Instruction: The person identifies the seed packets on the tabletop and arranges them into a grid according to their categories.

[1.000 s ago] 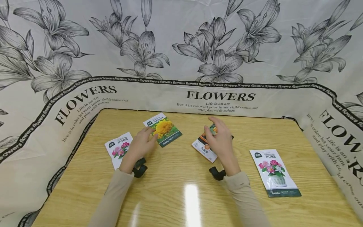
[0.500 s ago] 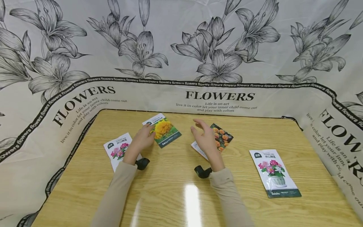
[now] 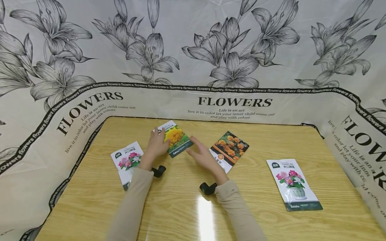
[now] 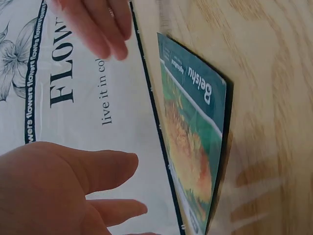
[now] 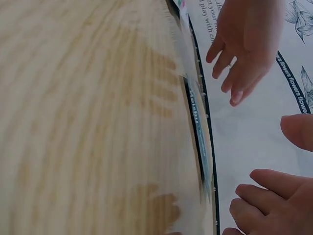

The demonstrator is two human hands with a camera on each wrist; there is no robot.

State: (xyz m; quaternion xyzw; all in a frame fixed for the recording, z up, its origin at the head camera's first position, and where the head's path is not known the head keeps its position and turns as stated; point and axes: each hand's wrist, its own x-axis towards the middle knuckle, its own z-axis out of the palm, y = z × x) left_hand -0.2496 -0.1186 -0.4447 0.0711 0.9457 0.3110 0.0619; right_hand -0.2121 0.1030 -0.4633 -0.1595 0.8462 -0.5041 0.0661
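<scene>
A seed packet with a yellow flower (image 3: 177,139) lies at the back of the table, left of the middle. My left hand (image 3: 156,144) is over its left edge, fingers spread and covering part of its white top. On the other side, my right hand (image 3: 204,154) reaches with thumb and fingers parted to the packet's lower right corner. In the left wrist view the packet (image 4: 190,132) lies flat, and neither hand's fingers are curled round it. The right wrist view has it nearly edge-on, with the left hand (image 5: 249,49) across from the right hand (image 5: 274,200).
A packet with orange flowers (image 3: 231,147) lies right of the right hand. Packets with pink flowers lie at the left (image 3: 125,159), partly behind the left forearm, and at the right (image 3: 294,184). A flower-printed cloth (image 3: 156,100) borders the wooden table (image 3: 241,201).
My right hand has moved left, off the orange-flower packet, to the yellow-flower packet's corner. My left hand has shifted slightly right over the yellow-flower packet. The packets have stayed in place.
</scene>
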